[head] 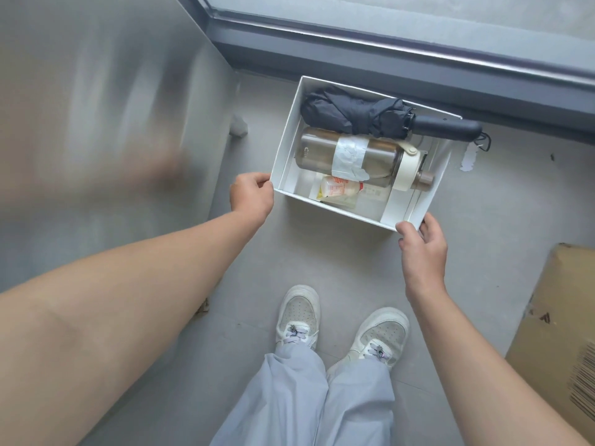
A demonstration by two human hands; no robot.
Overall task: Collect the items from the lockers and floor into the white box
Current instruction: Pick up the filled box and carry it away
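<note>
Weight sits unevenly in the open white box of thin card. It lies low in front of me by the dark window frame; I cannot tell whether it rests on the grey floor or is just off it.

Inside, a black folding umbrella lies along the far wall with its handle poking over the right rim. A brown bottle wrapped in white tape lies beside it, and a small milk-drink bottle is nearest me.

I judge the walls will flex and the round bottles will roll if the box tips, so I want support under the base at both ends, kept level.

My left hand grips the near left corner with curled fingers. My right hand pinches the near right corner, thumb on the rim. A brown cardboard carton lies well off to the right.
</note>
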